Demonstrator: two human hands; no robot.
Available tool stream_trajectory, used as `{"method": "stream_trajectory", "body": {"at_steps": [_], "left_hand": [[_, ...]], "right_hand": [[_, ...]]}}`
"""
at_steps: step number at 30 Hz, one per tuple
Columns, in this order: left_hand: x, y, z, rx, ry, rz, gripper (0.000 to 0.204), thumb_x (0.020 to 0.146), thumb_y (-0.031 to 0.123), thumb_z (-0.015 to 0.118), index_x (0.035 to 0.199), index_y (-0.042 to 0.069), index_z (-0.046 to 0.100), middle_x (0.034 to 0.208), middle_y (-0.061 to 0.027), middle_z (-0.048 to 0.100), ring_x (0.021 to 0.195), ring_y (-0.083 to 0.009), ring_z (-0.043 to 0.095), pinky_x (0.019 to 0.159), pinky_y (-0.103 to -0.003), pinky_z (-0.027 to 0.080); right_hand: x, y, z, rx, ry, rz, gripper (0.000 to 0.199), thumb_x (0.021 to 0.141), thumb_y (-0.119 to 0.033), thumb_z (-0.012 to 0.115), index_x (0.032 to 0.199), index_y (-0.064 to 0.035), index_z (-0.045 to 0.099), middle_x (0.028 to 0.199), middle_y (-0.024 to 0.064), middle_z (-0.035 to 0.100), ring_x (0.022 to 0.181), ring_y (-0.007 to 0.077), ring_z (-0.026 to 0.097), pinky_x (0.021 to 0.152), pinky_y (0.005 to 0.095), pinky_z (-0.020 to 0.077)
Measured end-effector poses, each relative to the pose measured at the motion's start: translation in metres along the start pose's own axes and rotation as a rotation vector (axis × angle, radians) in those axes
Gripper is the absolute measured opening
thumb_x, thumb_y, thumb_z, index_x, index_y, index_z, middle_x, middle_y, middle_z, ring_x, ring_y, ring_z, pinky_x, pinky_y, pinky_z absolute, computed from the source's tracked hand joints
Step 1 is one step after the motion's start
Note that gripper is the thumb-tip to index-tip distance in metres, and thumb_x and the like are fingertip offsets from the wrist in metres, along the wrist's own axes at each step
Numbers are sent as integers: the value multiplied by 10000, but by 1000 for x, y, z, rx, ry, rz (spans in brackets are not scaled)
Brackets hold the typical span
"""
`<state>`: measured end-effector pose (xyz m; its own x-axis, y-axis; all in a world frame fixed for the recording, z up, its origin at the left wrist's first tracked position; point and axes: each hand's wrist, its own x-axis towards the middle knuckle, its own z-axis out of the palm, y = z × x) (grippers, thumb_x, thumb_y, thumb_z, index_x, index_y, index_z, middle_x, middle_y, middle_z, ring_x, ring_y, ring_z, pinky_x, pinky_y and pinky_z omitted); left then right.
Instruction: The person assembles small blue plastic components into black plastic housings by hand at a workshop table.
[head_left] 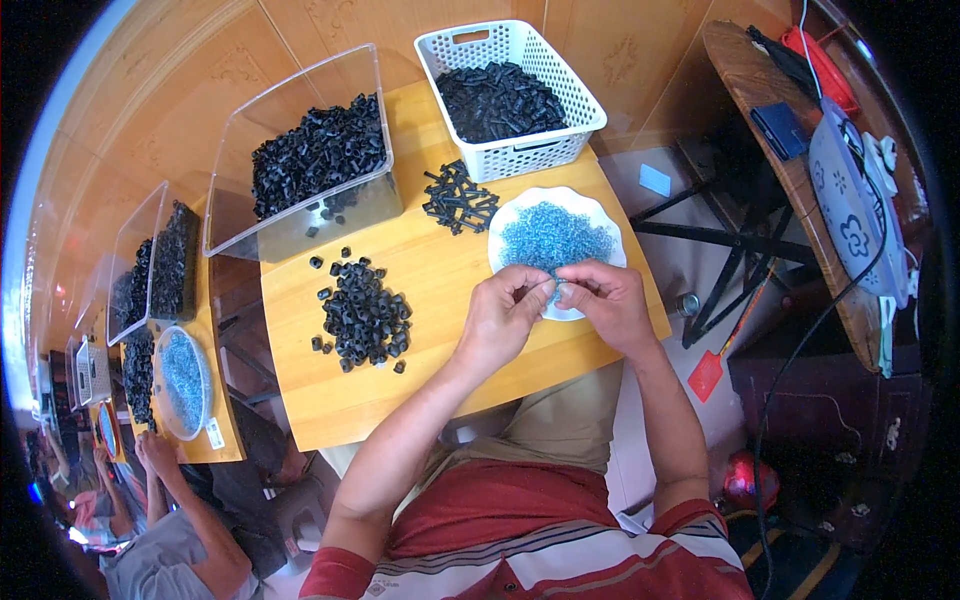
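Note:
My left hand and my right hand meet over the near rim of a white scalloped plate. Thumbs and index fingertips are pinched together, almost touching; whatever is between them is too small to make out. A heap of small translucent blue pieces fills the plate. Just beyond my left hand lies a pile of slim black tube-like parts. Farther left on the yellow wooden table a loose group of short black caps is spread out.
A clear plastic bin of black parts and a white perforated basket of longer black parts stand at the back. At left, a person's hand works at another table with a blue-filled plate. A red fly swatter lies at right.

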<state>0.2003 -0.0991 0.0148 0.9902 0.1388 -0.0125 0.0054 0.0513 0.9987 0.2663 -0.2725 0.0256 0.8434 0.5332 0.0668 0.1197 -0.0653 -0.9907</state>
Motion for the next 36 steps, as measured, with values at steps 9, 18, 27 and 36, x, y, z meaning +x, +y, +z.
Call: {"method": "stream_trajectory", "body": {"at_steps": [9, 18, 27, 36], "left_hand": [[-2, 5, 3, 130, 42, 80, 120, 935, 88, 670, 961, -29, 666, 833, -121, 648, 713, -195, 625, 643, -315, 497], [-4, 15, 1, 392, 49, 304, 90, 916, 68, 676, 972, -2, 671, 883, -139, 648, 777, -233, 650, 683, -321, 509], [-6, 17, 2, 449, 77, 341, 94, 902, 57, 679, 969, -9, 673, 865, -167, 645, 749, -294, 651, 672, -345, 511], [-6, 15, 2, 372, 77, 222, 87, 899, 70, 684, 946, -2, 671, 887, -189, 653, 769, -342, 656, 680, -395, 515]], "right_hand": [[0, -4, 0, 117, 15, 71, 187, 911, -46, 683, 1075, 43, 694, 964, 78, 708, 845, 129, 686, 747, 263, 566], [1, -6, 1, 274, 64, 73, 134, 884, 8, 693, 1010, 41, 661, 940, 74, 697, 839, 136, 685, 751, 266, 575], [-2, -10, 4, -104, 119, 12, 133, 843, 42, 686, 959, -10, 646, 894, 33, 680, 888, 112, 656, 818, 279, 535], [-3, -13, 9, -249, 142, -253, 128, 821, 59, 694, 903, -7, 621, 923, 82, 674, 890, 129, 657, 796, 289, 526]]}}
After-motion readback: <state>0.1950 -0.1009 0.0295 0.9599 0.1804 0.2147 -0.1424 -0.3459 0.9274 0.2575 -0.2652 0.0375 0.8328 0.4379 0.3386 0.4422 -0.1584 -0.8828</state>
